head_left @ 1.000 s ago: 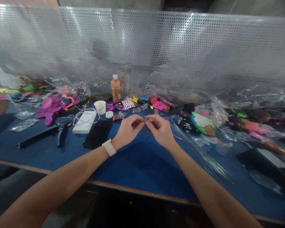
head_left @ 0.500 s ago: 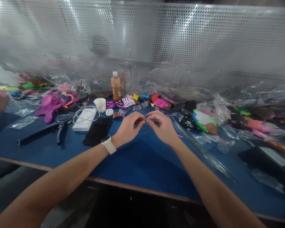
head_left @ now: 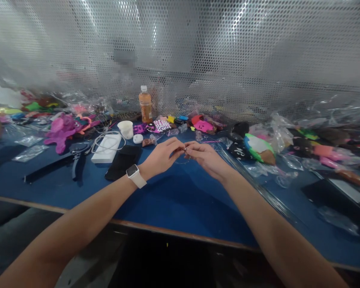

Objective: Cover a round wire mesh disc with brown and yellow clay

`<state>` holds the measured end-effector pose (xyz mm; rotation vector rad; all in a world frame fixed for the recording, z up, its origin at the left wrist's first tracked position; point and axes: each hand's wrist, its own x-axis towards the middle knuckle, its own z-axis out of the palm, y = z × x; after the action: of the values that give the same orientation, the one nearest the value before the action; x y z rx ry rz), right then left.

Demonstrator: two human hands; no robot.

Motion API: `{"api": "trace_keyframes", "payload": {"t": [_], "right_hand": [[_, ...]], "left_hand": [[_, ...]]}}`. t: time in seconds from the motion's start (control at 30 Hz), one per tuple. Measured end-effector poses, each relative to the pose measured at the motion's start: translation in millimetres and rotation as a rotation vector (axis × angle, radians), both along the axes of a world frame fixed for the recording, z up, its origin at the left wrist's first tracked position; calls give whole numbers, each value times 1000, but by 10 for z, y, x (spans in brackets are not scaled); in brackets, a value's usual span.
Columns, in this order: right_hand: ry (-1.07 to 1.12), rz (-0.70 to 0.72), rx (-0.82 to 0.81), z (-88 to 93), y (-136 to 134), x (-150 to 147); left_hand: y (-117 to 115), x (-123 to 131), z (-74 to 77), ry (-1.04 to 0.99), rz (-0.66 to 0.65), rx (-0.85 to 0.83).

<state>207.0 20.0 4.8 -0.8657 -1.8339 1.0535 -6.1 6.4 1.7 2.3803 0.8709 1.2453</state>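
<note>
Above the table (head_left: 174, 208), well in from its front edge: a thin strand (head_left: 183, 163), curving just below left hand (head_left: 160, 158) and right hand (head_left: 208, 160). Fingers curled on both, drawn to a tight pinch on the strand at nearly touching tips; exact hold there too small to tell. Could slip if pinched too lightly, or kink if bent too sharply. Being so fine, could tangle with wires (head_left: 265, 189) toward the right edge if dropped there.
</note>
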Motion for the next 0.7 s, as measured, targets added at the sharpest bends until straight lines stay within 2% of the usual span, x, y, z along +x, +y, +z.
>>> {"api": "trace_keyframes", "payload": {"t": [0.1, 0.27, 0.43, 0.7], "right_hand": [[-46, -45, 93, 25, -12, 3], [-182, -128, 375, 103, -64, 37], [-320, -170, 626, 84, -56, 75], [-622, -179, 1028, 105, -18, 143]], "left_hand": [[0, 7, 0, -46, 13, -49], [22, 21, -16, -110, 10, -174], [73, 19, -56, -133, -37, -263], [37, 13, -39, -87, -29, -232]]}}
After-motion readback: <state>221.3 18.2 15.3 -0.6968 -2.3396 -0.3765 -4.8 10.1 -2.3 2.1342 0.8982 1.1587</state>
